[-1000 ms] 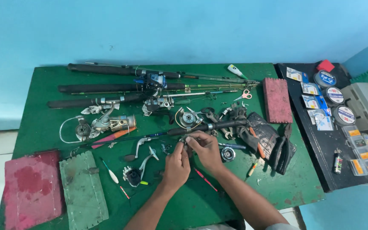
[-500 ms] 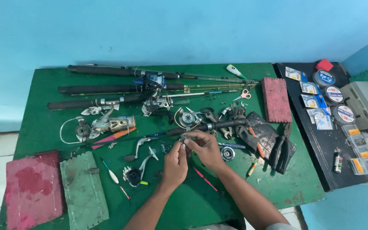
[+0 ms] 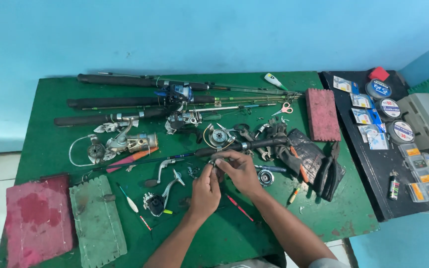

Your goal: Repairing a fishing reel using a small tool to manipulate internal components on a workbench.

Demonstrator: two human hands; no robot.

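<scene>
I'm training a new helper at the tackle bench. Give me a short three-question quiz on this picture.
1. True or false: both hands meet over the green table on one small metal part.
2. Where do the fishing rods lie? A) along the far side of the table B) on the floor C) on the black side table
3. What colour is the foam block near the table's far right corner?

Key: 1 true; 2 A; 3 dark red.

Matt green counter (image 3: pixel 274 238), scuffed; shiny metal reel (image 3: pixel 131 142) left of the hands; glossy black plastic pliers handles (image 3: pixel 326 176) right.
</scene>
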